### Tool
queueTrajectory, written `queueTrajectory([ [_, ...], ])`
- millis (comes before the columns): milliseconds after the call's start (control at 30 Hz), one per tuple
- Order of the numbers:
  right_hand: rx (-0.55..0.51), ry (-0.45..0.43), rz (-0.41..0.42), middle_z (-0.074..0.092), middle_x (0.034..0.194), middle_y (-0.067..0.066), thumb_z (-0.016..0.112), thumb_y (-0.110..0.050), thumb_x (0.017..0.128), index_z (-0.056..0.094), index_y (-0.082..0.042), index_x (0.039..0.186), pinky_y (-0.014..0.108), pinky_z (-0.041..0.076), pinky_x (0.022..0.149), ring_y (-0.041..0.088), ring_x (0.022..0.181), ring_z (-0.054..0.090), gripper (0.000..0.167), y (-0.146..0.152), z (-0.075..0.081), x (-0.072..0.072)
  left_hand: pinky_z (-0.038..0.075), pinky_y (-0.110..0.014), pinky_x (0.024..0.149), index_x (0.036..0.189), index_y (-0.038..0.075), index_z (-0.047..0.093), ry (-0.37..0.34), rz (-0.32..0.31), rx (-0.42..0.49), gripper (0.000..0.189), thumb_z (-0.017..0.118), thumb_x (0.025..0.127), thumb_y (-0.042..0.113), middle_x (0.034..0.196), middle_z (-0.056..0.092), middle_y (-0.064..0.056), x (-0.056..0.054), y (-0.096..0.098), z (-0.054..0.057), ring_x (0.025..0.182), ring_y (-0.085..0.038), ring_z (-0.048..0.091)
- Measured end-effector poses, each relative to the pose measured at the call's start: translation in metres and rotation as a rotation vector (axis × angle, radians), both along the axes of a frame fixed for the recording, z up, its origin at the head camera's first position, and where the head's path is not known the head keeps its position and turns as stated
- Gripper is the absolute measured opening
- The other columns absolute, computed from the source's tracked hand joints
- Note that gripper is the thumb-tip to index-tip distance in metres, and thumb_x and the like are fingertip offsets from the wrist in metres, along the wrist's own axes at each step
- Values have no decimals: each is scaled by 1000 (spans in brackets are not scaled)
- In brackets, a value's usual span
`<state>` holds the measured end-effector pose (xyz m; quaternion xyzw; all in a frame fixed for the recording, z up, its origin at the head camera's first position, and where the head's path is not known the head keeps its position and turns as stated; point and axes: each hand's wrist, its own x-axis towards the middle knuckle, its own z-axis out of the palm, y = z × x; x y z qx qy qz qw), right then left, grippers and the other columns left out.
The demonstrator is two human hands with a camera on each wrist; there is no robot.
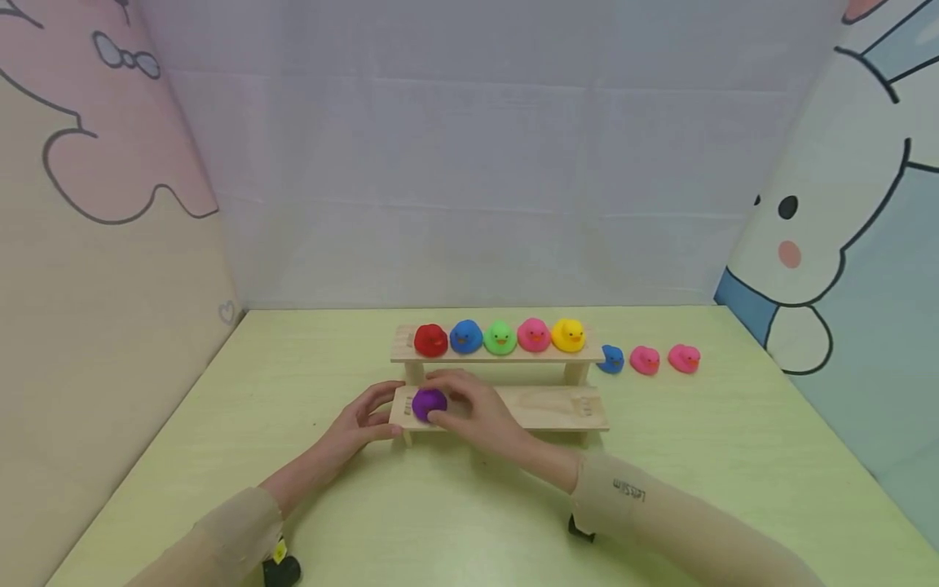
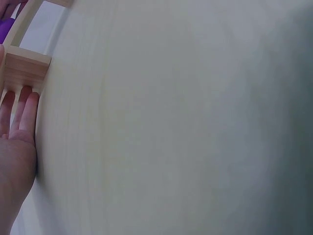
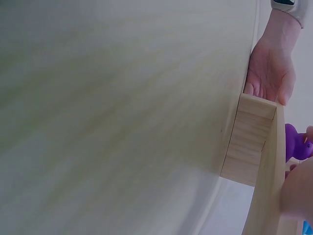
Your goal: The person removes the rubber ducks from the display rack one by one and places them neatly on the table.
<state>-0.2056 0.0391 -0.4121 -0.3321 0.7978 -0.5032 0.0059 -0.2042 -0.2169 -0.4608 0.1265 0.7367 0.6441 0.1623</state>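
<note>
A two-step wooden rack [image 1: 546, 408] stands on the table, a row of rubber ducks on its upper step. My right hand [image 1: 480, 412] pinches a purple rubber duck [image 1: 429, 403] at the left end of the lower step. In the right wrist view the purple duck [image 3: 296, 142] shows beside the board, partly behind my fingers. My left hand [image 1: 363, 417] rests against the rack's left end, thumb at the front corner. Its fingers [image 2: 29, 112] lie straight against the rack's wooden leg [image 2: 28, 63] in the left wrist view.
On the upper step sit a red duck [image 1: 430, 341], a blue duck [image 1: 465, 337], a green duck [image 1: 500, 338], a pink duck [image 1: 534, 335] and a yellow duck [image 1: 568, 335]. Right of the rack, a smaller blue duck [image 1: 612, 359] and two pink ducks [image 1: 645, 360] stand on the table.
</note>
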Motion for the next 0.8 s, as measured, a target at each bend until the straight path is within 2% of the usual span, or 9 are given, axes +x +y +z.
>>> queueTrajectory([
  [133, 1, -5, -10, 60, 139, 3, 72, -17, 90, 66, -18, 127, 39, 45, 109, 19, 129, 55, 37, 1, -2, 0, 45, -36, 103, 151, 18, 34, 4, 2, -19, 66, 66, 94, 18, 158, 34, -16, -1, 1, 0, 129, -30, 57],
  [233, -12, -30, -5, 61, 138, 4, 72, -16, 90, 65, -16, 127, 42, 44, 110, 21, 128, 56, 37, 1, 0, 0, 45, -36, 103, 151, 18, 34, 8, 2, -20, 66, 66, 94, 17, 158, 34, -16, -1, 1, 0, 131, -34, 54],
  [367, -12, -55, -2, 63, 135, 2, 72, -17, 90, 65, -16, 127, 43, 45, 109, 21, 126, 57, 38, 0, 1, 0, 45, -32, 100, 151, 18, 34, 8, 0, -13, 66, 66, 94, 16, 158, 34, -16, -1, 1, 0, 131, -33, 55],
  [533, 29, -69, -11, 66, 131, -2, 72, -20, 90, 64, -17, 128, 37, 46, 108, 15, 123, 60, 39, 0, -1, -2, 45, -31, 99, 151, 18, 33, 11, -3, -13, 66, 66, 94, 17, 157, 35, -15, -2, 1, 0, 130, -31, 56],
  [800, 62, -64, -26, 67, 130, -2, 74, -22, 89, 65, -16, 128, 38, 45, 108, 14, 123, 60, 41, 2, -1, -1, 46, -31, 100, 151, 16, 34, 22, -6, -15, 65, 65, 94, 16, 157, 35, -17, -1, 0, -2, 132, -36, 53],
])
